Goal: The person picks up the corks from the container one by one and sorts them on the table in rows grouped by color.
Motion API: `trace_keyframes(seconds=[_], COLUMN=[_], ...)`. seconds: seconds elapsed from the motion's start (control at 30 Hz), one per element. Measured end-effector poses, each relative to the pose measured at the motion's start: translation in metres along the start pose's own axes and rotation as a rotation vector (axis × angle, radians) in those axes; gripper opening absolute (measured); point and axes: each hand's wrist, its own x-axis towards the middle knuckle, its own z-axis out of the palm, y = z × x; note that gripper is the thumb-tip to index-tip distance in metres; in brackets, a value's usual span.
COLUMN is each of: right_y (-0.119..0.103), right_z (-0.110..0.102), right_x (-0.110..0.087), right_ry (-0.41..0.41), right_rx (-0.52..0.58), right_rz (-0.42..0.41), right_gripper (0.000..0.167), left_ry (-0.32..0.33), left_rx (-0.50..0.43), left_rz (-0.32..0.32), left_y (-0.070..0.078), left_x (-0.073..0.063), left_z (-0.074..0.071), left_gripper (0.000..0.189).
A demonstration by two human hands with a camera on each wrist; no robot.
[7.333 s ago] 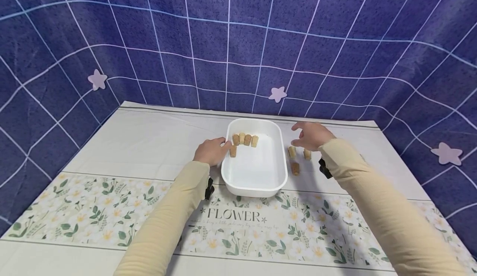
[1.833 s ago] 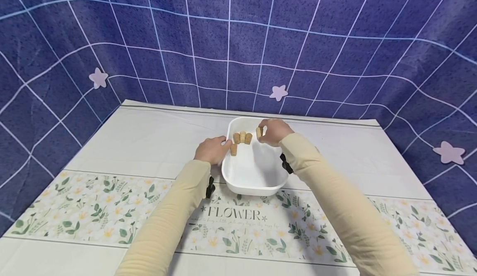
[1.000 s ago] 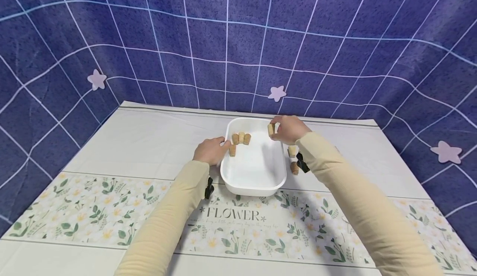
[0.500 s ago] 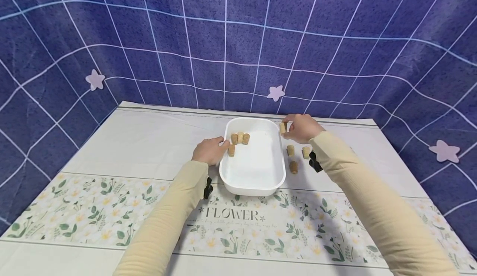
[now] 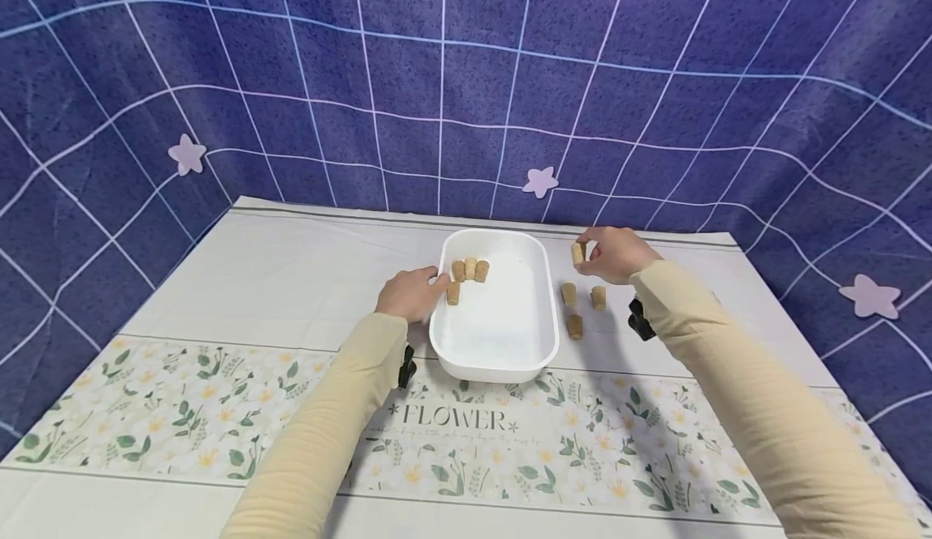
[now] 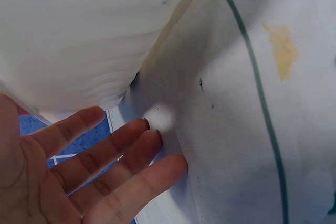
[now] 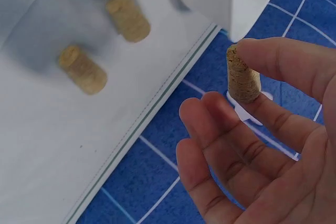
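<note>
A tan, tapered cork (image 5: 578, 253) sits pinched between thumb and index finger of the right hand (image 5: 617, 256), right of the white, round-cornered rectangular tray (image 5: 502, 324), and the left hand (image 5: 409, 294), fingers loosely spread, touches the tray's left rim!

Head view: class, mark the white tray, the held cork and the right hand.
White tray (image 5: 498, 324), head view, bare inner floor.
Held cork (image 5: 578, 254), head view, its side.
Right hand (image 5: 616, 256), head view, back of hand.
</note>
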Motion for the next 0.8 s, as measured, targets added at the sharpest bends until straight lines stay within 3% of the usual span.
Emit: trace_keyframes(seconds=[0.8], right_y=[0.069], right_z=[0.013], right_x=[-0.019], right_ry=[-0.026], right_rx=[-0.009], right_rz=[0.076], right_gripper=[0.049], left_ry=[0.0], left_rx=[-0.002], left_rz=[0.01], left_y=[-0.001], left_x=[0.003], left_z=[0.001], left_gripper=[0.059])
